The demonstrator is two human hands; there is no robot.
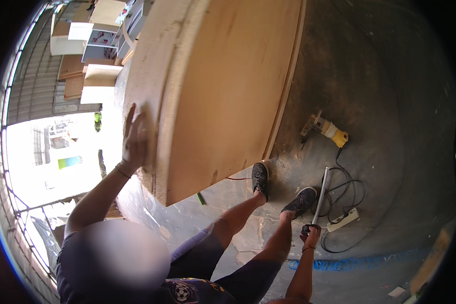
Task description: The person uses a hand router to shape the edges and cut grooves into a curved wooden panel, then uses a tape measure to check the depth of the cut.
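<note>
A large wooden box-like piece [228,101], with a broad plywood face and thick raw edges, stands tilted across the upper middle. My left hand [134,142] lies against its left edge, fingers stretched out and slightly blurred. Low on the right, my right hand [310,237] is closed around the dark case of a tape measure [321,195]. Its pale blade sticks out away from me, past my right shoe [300,201], and its far end touches nothing that I can make out.
A yellow corded power tool [334,133] lies on the concrete floor right of the wooden piece. Beyond my right hand are a looped black cable [362,190], a white power strip [343,220] and a blue coiled hose [344,264]. Boxes and panels [99,76] are stacked at far left.
</note>
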